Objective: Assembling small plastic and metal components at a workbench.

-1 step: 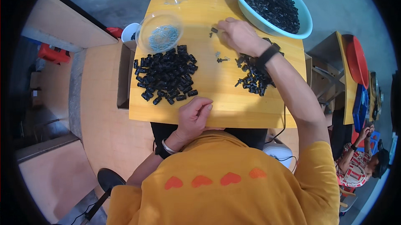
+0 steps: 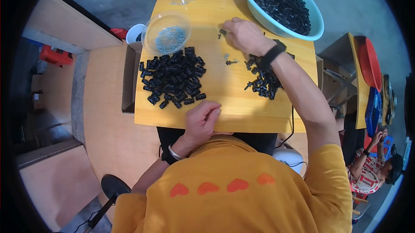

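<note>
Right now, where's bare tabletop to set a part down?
Free: tabletop between left black pile and right black pile, below the loose bits; also toward the front, right of the left hand. Crowded: upper right, with right hand and teal basin.

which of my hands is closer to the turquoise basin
Right. The right hand is close beside the turquoise basin, at its near left; the left hand is farther off, at the near edge of the table.

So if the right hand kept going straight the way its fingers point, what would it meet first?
Probably the small black blocky piece, apparently plastic, lying on the yellow wooden table close by the right hand. The hand's height is unclear, so it might pass above.
</note>
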{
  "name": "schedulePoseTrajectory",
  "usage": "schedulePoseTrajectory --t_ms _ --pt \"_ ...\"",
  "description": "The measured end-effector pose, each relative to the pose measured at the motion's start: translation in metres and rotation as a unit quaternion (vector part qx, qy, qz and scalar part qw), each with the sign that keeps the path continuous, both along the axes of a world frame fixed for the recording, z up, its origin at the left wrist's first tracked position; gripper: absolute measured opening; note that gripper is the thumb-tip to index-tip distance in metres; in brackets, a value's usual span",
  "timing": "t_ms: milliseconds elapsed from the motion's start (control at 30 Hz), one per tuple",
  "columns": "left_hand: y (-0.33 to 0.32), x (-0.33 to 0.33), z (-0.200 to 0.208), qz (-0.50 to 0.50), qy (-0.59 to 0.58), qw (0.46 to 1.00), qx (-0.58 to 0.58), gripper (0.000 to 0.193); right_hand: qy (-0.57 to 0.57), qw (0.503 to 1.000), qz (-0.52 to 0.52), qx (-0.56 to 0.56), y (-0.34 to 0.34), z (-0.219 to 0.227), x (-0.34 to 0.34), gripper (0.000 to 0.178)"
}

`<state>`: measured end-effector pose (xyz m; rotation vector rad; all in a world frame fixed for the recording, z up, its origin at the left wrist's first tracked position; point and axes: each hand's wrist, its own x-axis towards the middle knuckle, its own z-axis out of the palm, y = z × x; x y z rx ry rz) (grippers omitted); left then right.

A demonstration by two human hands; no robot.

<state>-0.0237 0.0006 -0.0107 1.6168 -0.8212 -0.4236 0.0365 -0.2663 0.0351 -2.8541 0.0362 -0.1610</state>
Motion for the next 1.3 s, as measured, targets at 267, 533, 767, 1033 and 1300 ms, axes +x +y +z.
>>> schedulePoseTrajectory --t_ms 267,533,767,1033,1300 --pt "0.002 0.002 0.001 -0.005 -0.021 1.0 -0.011 0.006 0.02 0.999 -0.002 -0.044 -0.001 -0.016 0.018 0.018" --pt "0.002 0.001 -0.003 0.007 -0.017 1.0 -0.017 0.006 0.059 0.998 -0.031 0.008 -0.021 0.021 -0.073 0.019" --pt "-0.002 -0.002 -0.003 0.007 -0.001 1.0 -0.012 0.007 -0.003 0.993 -0.097 0.069 -0.026 0.031 -0.115 0.025" --pt "0.004 0.0 -0.012 0.01 0.019 1.0 -0.001 0.006 -0.018 0.982 -0.16 0.098 -0.073 0.18 -0.166 0.028" --pt "0.001 0.0 -0.008 0.004 0.02 1.0 -0.003 0.005 -0.086 0.973 -0.194 -0.086 -0.152 0.265 -0.144 0.03"
